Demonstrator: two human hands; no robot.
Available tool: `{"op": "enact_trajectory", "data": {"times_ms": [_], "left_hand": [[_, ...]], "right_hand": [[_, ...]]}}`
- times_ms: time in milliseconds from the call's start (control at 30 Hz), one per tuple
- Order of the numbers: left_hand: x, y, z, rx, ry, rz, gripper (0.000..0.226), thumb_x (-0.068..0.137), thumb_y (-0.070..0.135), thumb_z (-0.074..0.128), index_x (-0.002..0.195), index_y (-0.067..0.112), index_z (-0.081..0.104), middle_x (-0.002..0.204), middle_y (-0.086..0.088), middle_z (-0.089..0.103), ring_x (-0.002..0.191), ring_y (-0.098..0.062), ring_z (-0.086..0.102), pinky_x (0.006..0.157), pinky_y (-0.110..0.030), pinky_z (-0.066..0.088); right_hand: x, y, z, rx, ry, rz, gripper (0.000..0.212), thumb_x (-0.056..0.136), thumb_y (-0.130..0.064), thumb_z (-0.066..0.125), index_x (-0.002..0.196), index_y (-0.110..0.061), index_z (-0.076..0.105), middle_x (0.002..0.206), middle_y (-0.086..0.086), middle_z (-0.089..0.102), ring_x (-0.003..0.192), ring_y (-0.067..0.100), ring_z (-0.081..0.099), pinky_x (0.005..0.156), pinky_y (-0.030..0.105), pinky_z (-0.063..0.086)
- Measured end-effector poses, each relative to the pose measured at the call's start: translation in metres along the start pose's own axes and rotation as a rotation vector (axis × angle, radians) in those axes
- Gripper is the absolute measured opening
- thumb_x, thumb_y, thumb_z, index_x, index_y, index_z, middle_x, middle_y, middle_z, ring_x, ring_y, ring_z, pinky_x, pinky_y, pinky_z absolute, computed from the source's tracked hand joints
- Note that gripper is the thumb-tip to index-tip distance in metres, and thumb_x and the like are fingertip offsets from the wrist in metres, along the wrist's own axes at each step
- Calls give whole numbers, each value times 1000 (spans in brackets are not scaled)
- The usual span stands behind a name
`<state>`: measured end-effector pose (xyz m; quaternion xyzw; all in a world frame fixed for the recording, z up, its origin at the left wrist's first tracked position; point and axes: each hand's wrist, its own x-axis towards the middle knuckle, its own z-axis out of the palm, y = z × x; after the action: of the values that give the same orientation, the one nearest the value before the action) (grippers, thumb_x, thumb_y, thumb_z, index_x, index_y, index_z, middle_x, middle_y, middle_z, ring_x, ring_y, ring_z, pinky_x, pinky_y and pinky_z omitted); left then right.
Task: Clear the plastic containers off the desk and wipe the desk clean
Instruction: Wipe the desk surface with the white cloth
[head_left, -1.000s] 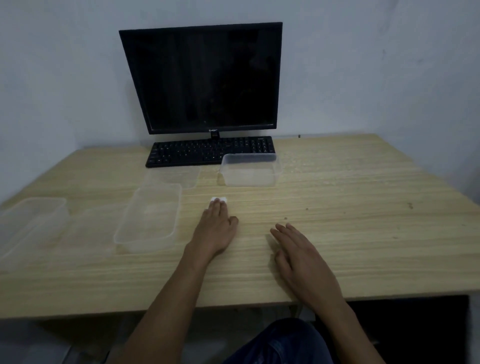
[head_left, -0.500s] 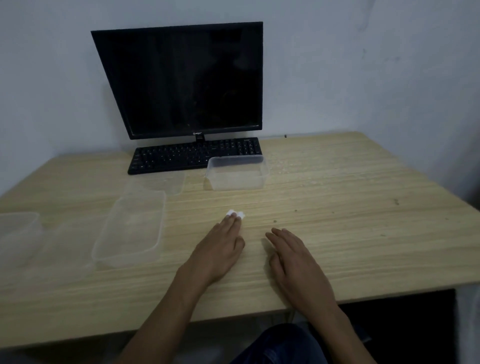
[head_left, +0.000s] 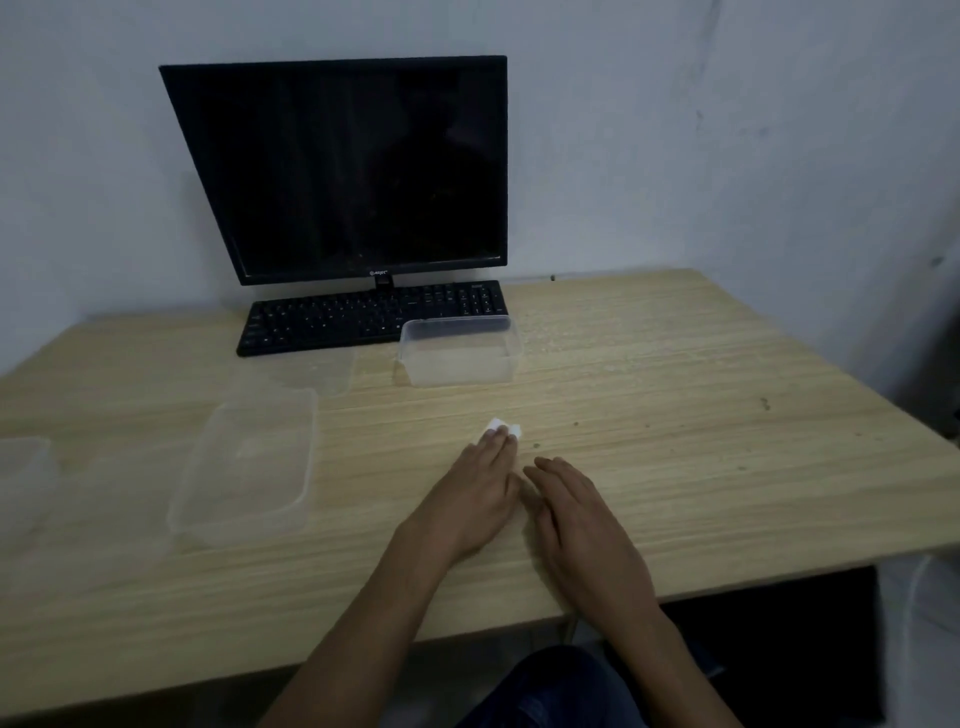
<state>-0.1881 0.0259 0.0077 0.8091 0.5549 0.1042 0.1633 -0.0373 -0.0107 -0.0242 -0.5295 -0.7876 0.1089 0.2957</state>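
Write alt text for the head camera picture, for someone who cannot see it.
A person's left hand presses a small white wipe onto a wooden desk, the right hand flat beside it. Clear plastic containers lie to the left and ahead, before a black keyboard and dark monitor.

The scene is dim and evenly lit, with a bluish-grey cast on the wall (head_left: 727, 130). The tabletop (head_left: 675, 415) is brightest toward 3 o'clock and darkens toward 7 o'clock. Faint soft shadows sit beside the hands. The monitor (head_left: 353, 166) leans from wide-angle distortion. The picture is soft and grainy; the clear containers toward 9 o'clock barely show.
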Motion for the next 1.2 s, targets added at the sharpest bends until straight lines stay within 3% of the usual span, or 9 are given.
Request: {"op": "enact_trajectory", "data": {"times_ms": [233,400,633,833,933,1033,1100,1200], "left_hand": [[-67,-5,2,82,60,10,55,105,28,19,150,18,-12,147,14,-25,141,1,-20,107,-10,-18],[-53,-18,0,82,47,-120,57,104,28,18,152,13,-11,159,4,-17,144,-6,-18,115,-20,-10],[-62,5,7,45,41,-35,56,105,27,18,151,13,-10,158,4,-19,141,-1,-21,109,-15,-17],[-36,24,10,10,-38,10,55,106,26,17,152,9,-7,160,-2,-14,145,-7,-15,107,-14,-16],[-26,24,10,-83,-68,39,53,106,27,18,153,13,-2,161,0,-10,145,-5,-12,112,-16,-12],[-35,14,2,-268,-5,42,49,105,26,24,153,20,11,161,7,2,142,5,-3,115,-15,-3],[-49,1,-3,-235,76,33,49,105,28,25,152,24,13,160,11,4,140,8,-3,115,-15,-3],[-71,-22,-6,-87,161,-42,50,104,38,21,152,29,11,160,13,1,143,4,-8,114,-16,-9]], "right_hand": [[0,-4,-3,-29,-14,-3,61,89,-35,19,136,-13,51,143,3,48,136,14,37,112,22,19],[1,-6,-3,-81,-35,-37,58,92,-37,22,135,-12,53,139,5,53,134,15,41,113,20,17],[3,-5,-2,-32,-36,-14,70,88,-44,9,142,-15,44,148,2,42,140,10,29,110,9,3],[2,-10,-8,74,87,-3,54,94,-33,25,133,-8,53,134,4,53,125,-1,34,105,-1,5],[2,-11,-11,140,118,88,57,93,-40,24,134,-11,52,130,-9,45,123,-5,30,104,-2,7],[1,-6,-10,93,98,95,51,95,-36,30,135,-11,51,136,-6,47,132,7,36,106,2,8],[1,-5,-8,28,45,78,46,96,-28,34,138,-13,49,143,1,46,136,15,37,110,11,12],[2,-9,-7,-120,-63,-11,65,91,-48,15,146,-20,38,154,-2,32,144,9,22,114,20,5]]}}
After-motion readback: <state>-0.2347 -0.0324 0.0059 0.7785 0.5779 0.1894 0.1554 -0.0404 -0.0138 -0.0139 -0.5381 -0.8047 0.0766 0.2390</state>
